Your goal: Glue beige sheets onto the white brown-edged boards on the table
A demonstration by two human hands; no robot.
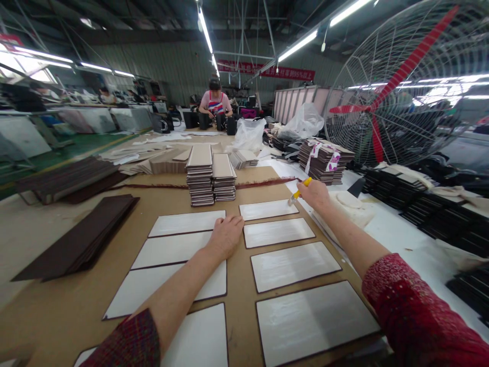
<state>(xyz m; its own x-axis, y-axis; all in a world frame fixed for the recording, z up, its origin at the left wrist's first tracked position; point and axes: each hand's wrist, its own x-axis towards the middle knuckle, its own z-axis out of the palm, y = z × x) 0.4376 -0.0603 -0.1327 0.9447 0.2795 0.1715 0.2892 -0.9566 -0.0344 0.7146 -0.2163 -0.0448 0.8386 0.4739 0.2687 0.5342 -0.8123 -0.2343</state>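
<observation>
My right hand (315,193) grips the yellow handle of a brush (302,189). The bristles touch the right end of the farthest white panel (267,209) in the right-hand column. My left hand (228,235) rests palm down between the two columns, fingers slightly bent and its fingertips at that panel's left edge; nothing shows in its grasp. Nearer me, more dark-edged white panels (296,266) lie flat in the right column, with a wet-looking shine. The left column holds similar panels (175,250), partly hidden under my left forearm.
Two stacks of panels (200,176) stand beyond the columns. Dark brown sheets (82,239) lie at left. A ribbon-tied stack (323,162) and black pieces (431,199) are at right, near a large caged fan (397,86). Another person (215,104) works at the far end.
</observation>
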